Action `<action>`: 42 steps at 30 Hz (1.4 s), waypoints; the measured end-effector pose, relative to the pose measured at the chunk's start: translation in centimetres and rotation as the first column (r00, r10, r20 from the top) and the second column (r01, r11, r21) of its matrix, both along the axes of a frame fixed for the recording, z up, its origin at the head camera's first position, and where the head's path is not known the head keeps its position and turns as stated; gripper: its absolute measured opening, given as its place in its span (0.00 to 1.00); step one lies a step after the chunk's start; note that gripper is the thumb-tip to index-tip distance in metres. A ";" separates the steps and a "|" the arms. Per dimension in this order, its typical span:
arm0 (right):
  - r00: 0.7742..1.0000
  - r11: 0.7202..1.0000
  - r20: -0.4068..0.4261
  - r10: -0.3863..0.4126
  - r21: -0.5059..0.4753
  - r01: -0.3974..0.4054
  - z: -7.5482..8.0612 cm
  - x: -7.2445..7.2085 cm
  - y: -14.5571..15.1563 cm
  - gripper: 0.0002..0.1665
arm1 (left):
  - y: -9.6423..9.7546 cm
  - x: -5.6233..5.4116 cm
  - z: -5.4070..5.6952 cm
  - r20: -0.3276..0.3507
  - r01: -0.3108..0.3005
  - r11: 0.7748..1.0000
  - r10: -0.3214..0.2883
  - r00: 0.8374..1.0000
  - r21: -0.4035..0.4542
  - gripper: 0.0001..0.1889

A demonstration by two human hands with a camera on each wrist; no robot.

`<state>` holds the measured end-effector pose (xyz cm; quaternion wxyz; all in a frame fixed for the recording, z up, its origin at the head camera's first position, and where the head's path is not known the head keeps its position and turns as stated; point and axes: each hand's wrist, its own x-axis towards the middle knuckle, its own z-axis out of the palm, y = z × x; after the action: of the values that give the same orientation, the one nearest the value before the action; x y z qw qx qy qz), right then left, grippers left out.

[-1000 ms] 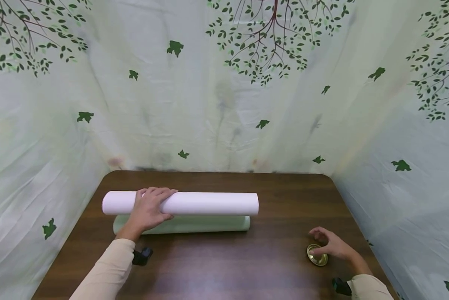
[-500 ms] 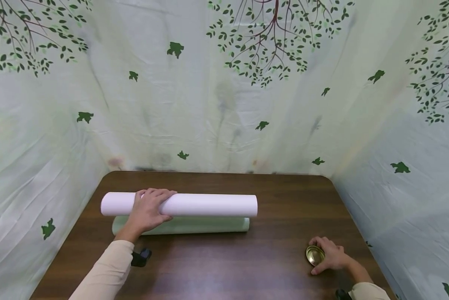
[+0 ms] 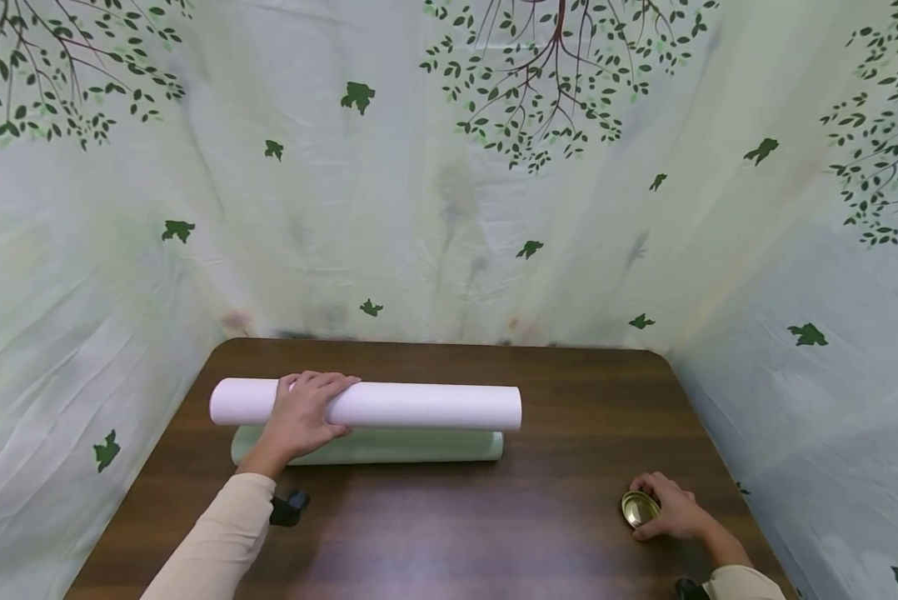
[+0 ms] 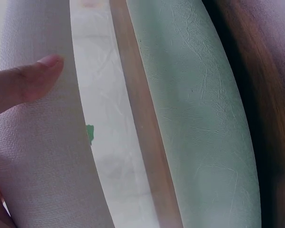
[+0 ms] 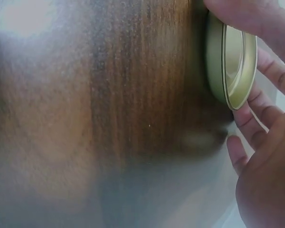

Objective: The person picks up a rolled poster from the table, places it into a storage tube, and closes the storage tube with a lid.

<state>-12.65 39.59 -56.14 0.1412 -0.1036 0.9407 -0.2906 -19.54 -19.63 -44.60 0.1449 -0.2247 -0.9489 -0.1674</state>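
My left hand (image 3: 302, 423) grips a white wallpaper roll (image 3: 426, 406) from above, left of its middle, thumb along the near side. A pale green wallpaper roll (image 3: 419, 447) lies on the table just in front of it. In the left wrist view a gap showing wall and table edge separates the white roll (image 4: 47, 156) from the green roll (image 4: 199, 114); both have an embossed surface. At the right, my right hand (image 3: 674, 508) holds a small round gold metal dish (image 3: 639, 508) by its sides. The right wrist view shows thumb and fingers around the dish (image 5: 216, 61).
The brown wooden table (image 3: 479, 533) has rounded far corners. A pale cloth backdrop (image 3: 449, 217) printed with branches and green leaves hangs behind it and along both sides.
My right thumb has moved from over the dish's inside to its near side, and the fingers now close around the dish. The left hand stays on the white roll.
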 end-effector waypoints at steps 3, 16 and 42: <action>1.000 1.000 0.014 0.007 -0.005 -0.007 0.0 0.1 0.3 0.34 | 0.1 0.0 -0.1 -0.012 0.000 1.000 0.000 1.000 -0.003 0.37; 0.996 0.991 0.083 0.030 -0.133 -0.019 0.0 -0.9 0.1 0.32 | 0.0 -0.1 -0.3 -0.002 -0.011 1.000 0.011 1.000 -0.019 0.37; 0.993 0.943 0.101 0.059 -0.332 -0.022 1.8 -3.8 -2.1 0.34 | -0.2 -0.1 0.2 0.009 -0.037 0.999 0.036 0.999 0.011 0.38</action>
<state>-16.41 37.44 -54.35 0.1795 -0.1291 0.8671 -0.4464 -19.67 -19.83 -44.38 0.1451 -0.2059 -0.9526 -0.1709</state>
